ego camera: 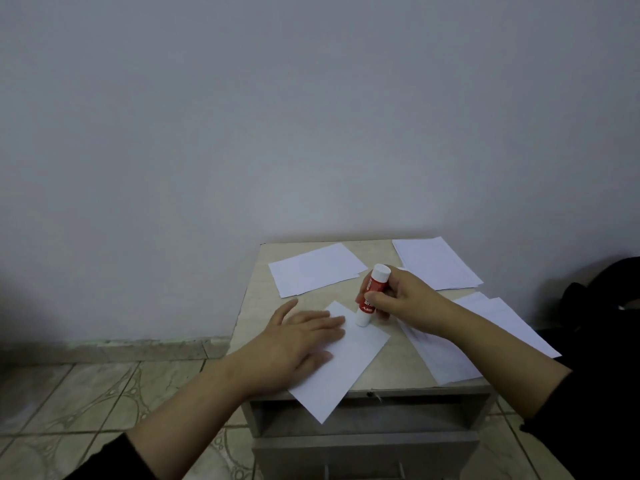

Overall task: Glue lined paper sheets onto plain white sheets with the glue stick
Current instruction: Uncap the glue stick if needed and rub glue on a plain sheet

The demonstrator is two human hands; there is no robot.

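A white sheet point(349, 362) lies at an angle on the small table point(256, 299), its near corner hanging over the front edge. My left hand point(294, 344) presses flat on the sheet's left part, fingers straight. My right hand point(401, 299) grips a red and white glue stick point(370, 292). The stick stands tilted with its lower end touching the sheet near its far corner. A pile of white sheets point(315, 268) lies at the back left. A pile of lined sheets point(436, 261) lies at the back right.
More sheets point(485, 327) lie under my right forearm at the table's right side. The table has an open shelf and a drawer point(363, 455) below its top. A grey wall stands behind, tiled floor to the left, and a dark object point(602, 292) at the right.
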